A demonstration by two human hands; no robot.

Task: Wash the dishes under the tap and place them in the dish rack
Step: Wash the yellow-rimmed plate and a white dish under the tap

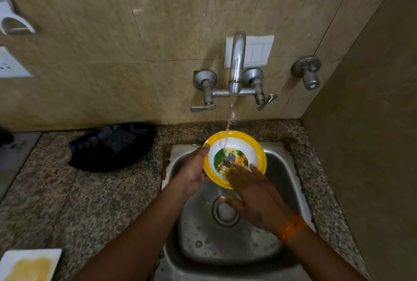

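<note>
a yellow-rimmed bowl [234, 159] with a white inside and a coloured picture at its bottom is held tilted over the steel sink [282, 181], its opening turned toward the camera. the left hand [191, 172] grips the bowl at its left rim, thumb lying on the yellow edge and fingers curled behind it. the right hand [255, 195] lies with straight fingers reaching over the near rim into the bowl, fingertips touching the inner wall beside the picture; its thumb sticks out to the left, apart from the bowl. an orange band [291, 227] sits on the right wrist.

a thin stream of water [228, 129] runs from the tap [237, 62] and lands inside the bowl near its far edge. the picture in the bowl shows green, yellow and orange shapes around a dark figure; no writing can be read on it, and none elsewhere.

the sink's round drain [225, 212] lies below the bowl, partly hidden by the right thumb. two lever handles [203, 107] flank the spout, and a separate valve [308, 72] is on the wall to the right. a white switch plate [259, 51] sits behind the spout. on the speckled stone surface [101, 201] left of the sink lies a dark basket-like rack [112, 145], well apart from the hands. a white dish with yellowish contents [29, 266] shows at the lower left corner.
</note>
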